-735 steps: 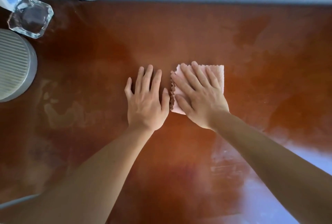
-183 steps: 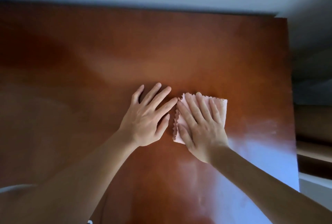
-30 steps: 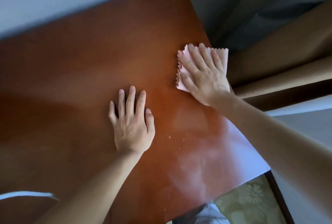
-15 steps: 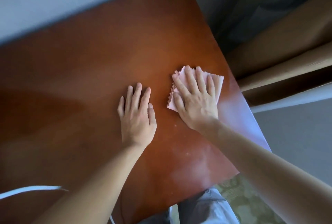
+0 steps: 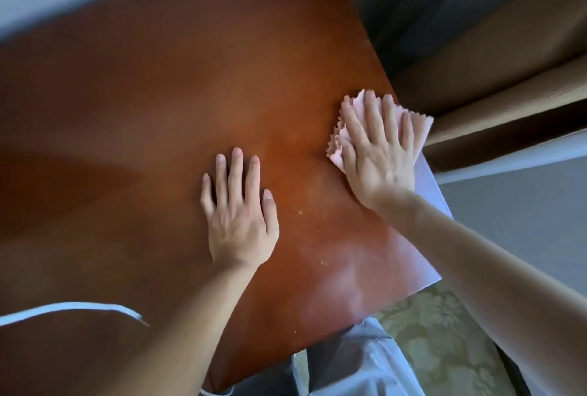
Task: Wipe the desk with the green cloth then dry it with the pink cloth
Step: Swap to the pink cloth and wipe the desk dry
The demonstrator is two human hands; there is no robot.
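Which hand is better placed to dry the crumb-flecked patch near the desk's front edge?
Right. The right hand already presses flat on the pink cloth at the desk's right edge, so it need only sweep back. The left hand rests bare, without a cloth.

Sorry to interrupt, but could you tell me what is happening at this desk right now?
A person is drying a reddish-brown desk. The right hand presses a folded pink cloth flat against the desk, right at its right-hand edge, with fingers straight. The left hand rests palm down on the bare wood beside it, holding nothing. A few small pale crumbs lie on the surface between and below the hands. No green cloth is in view.
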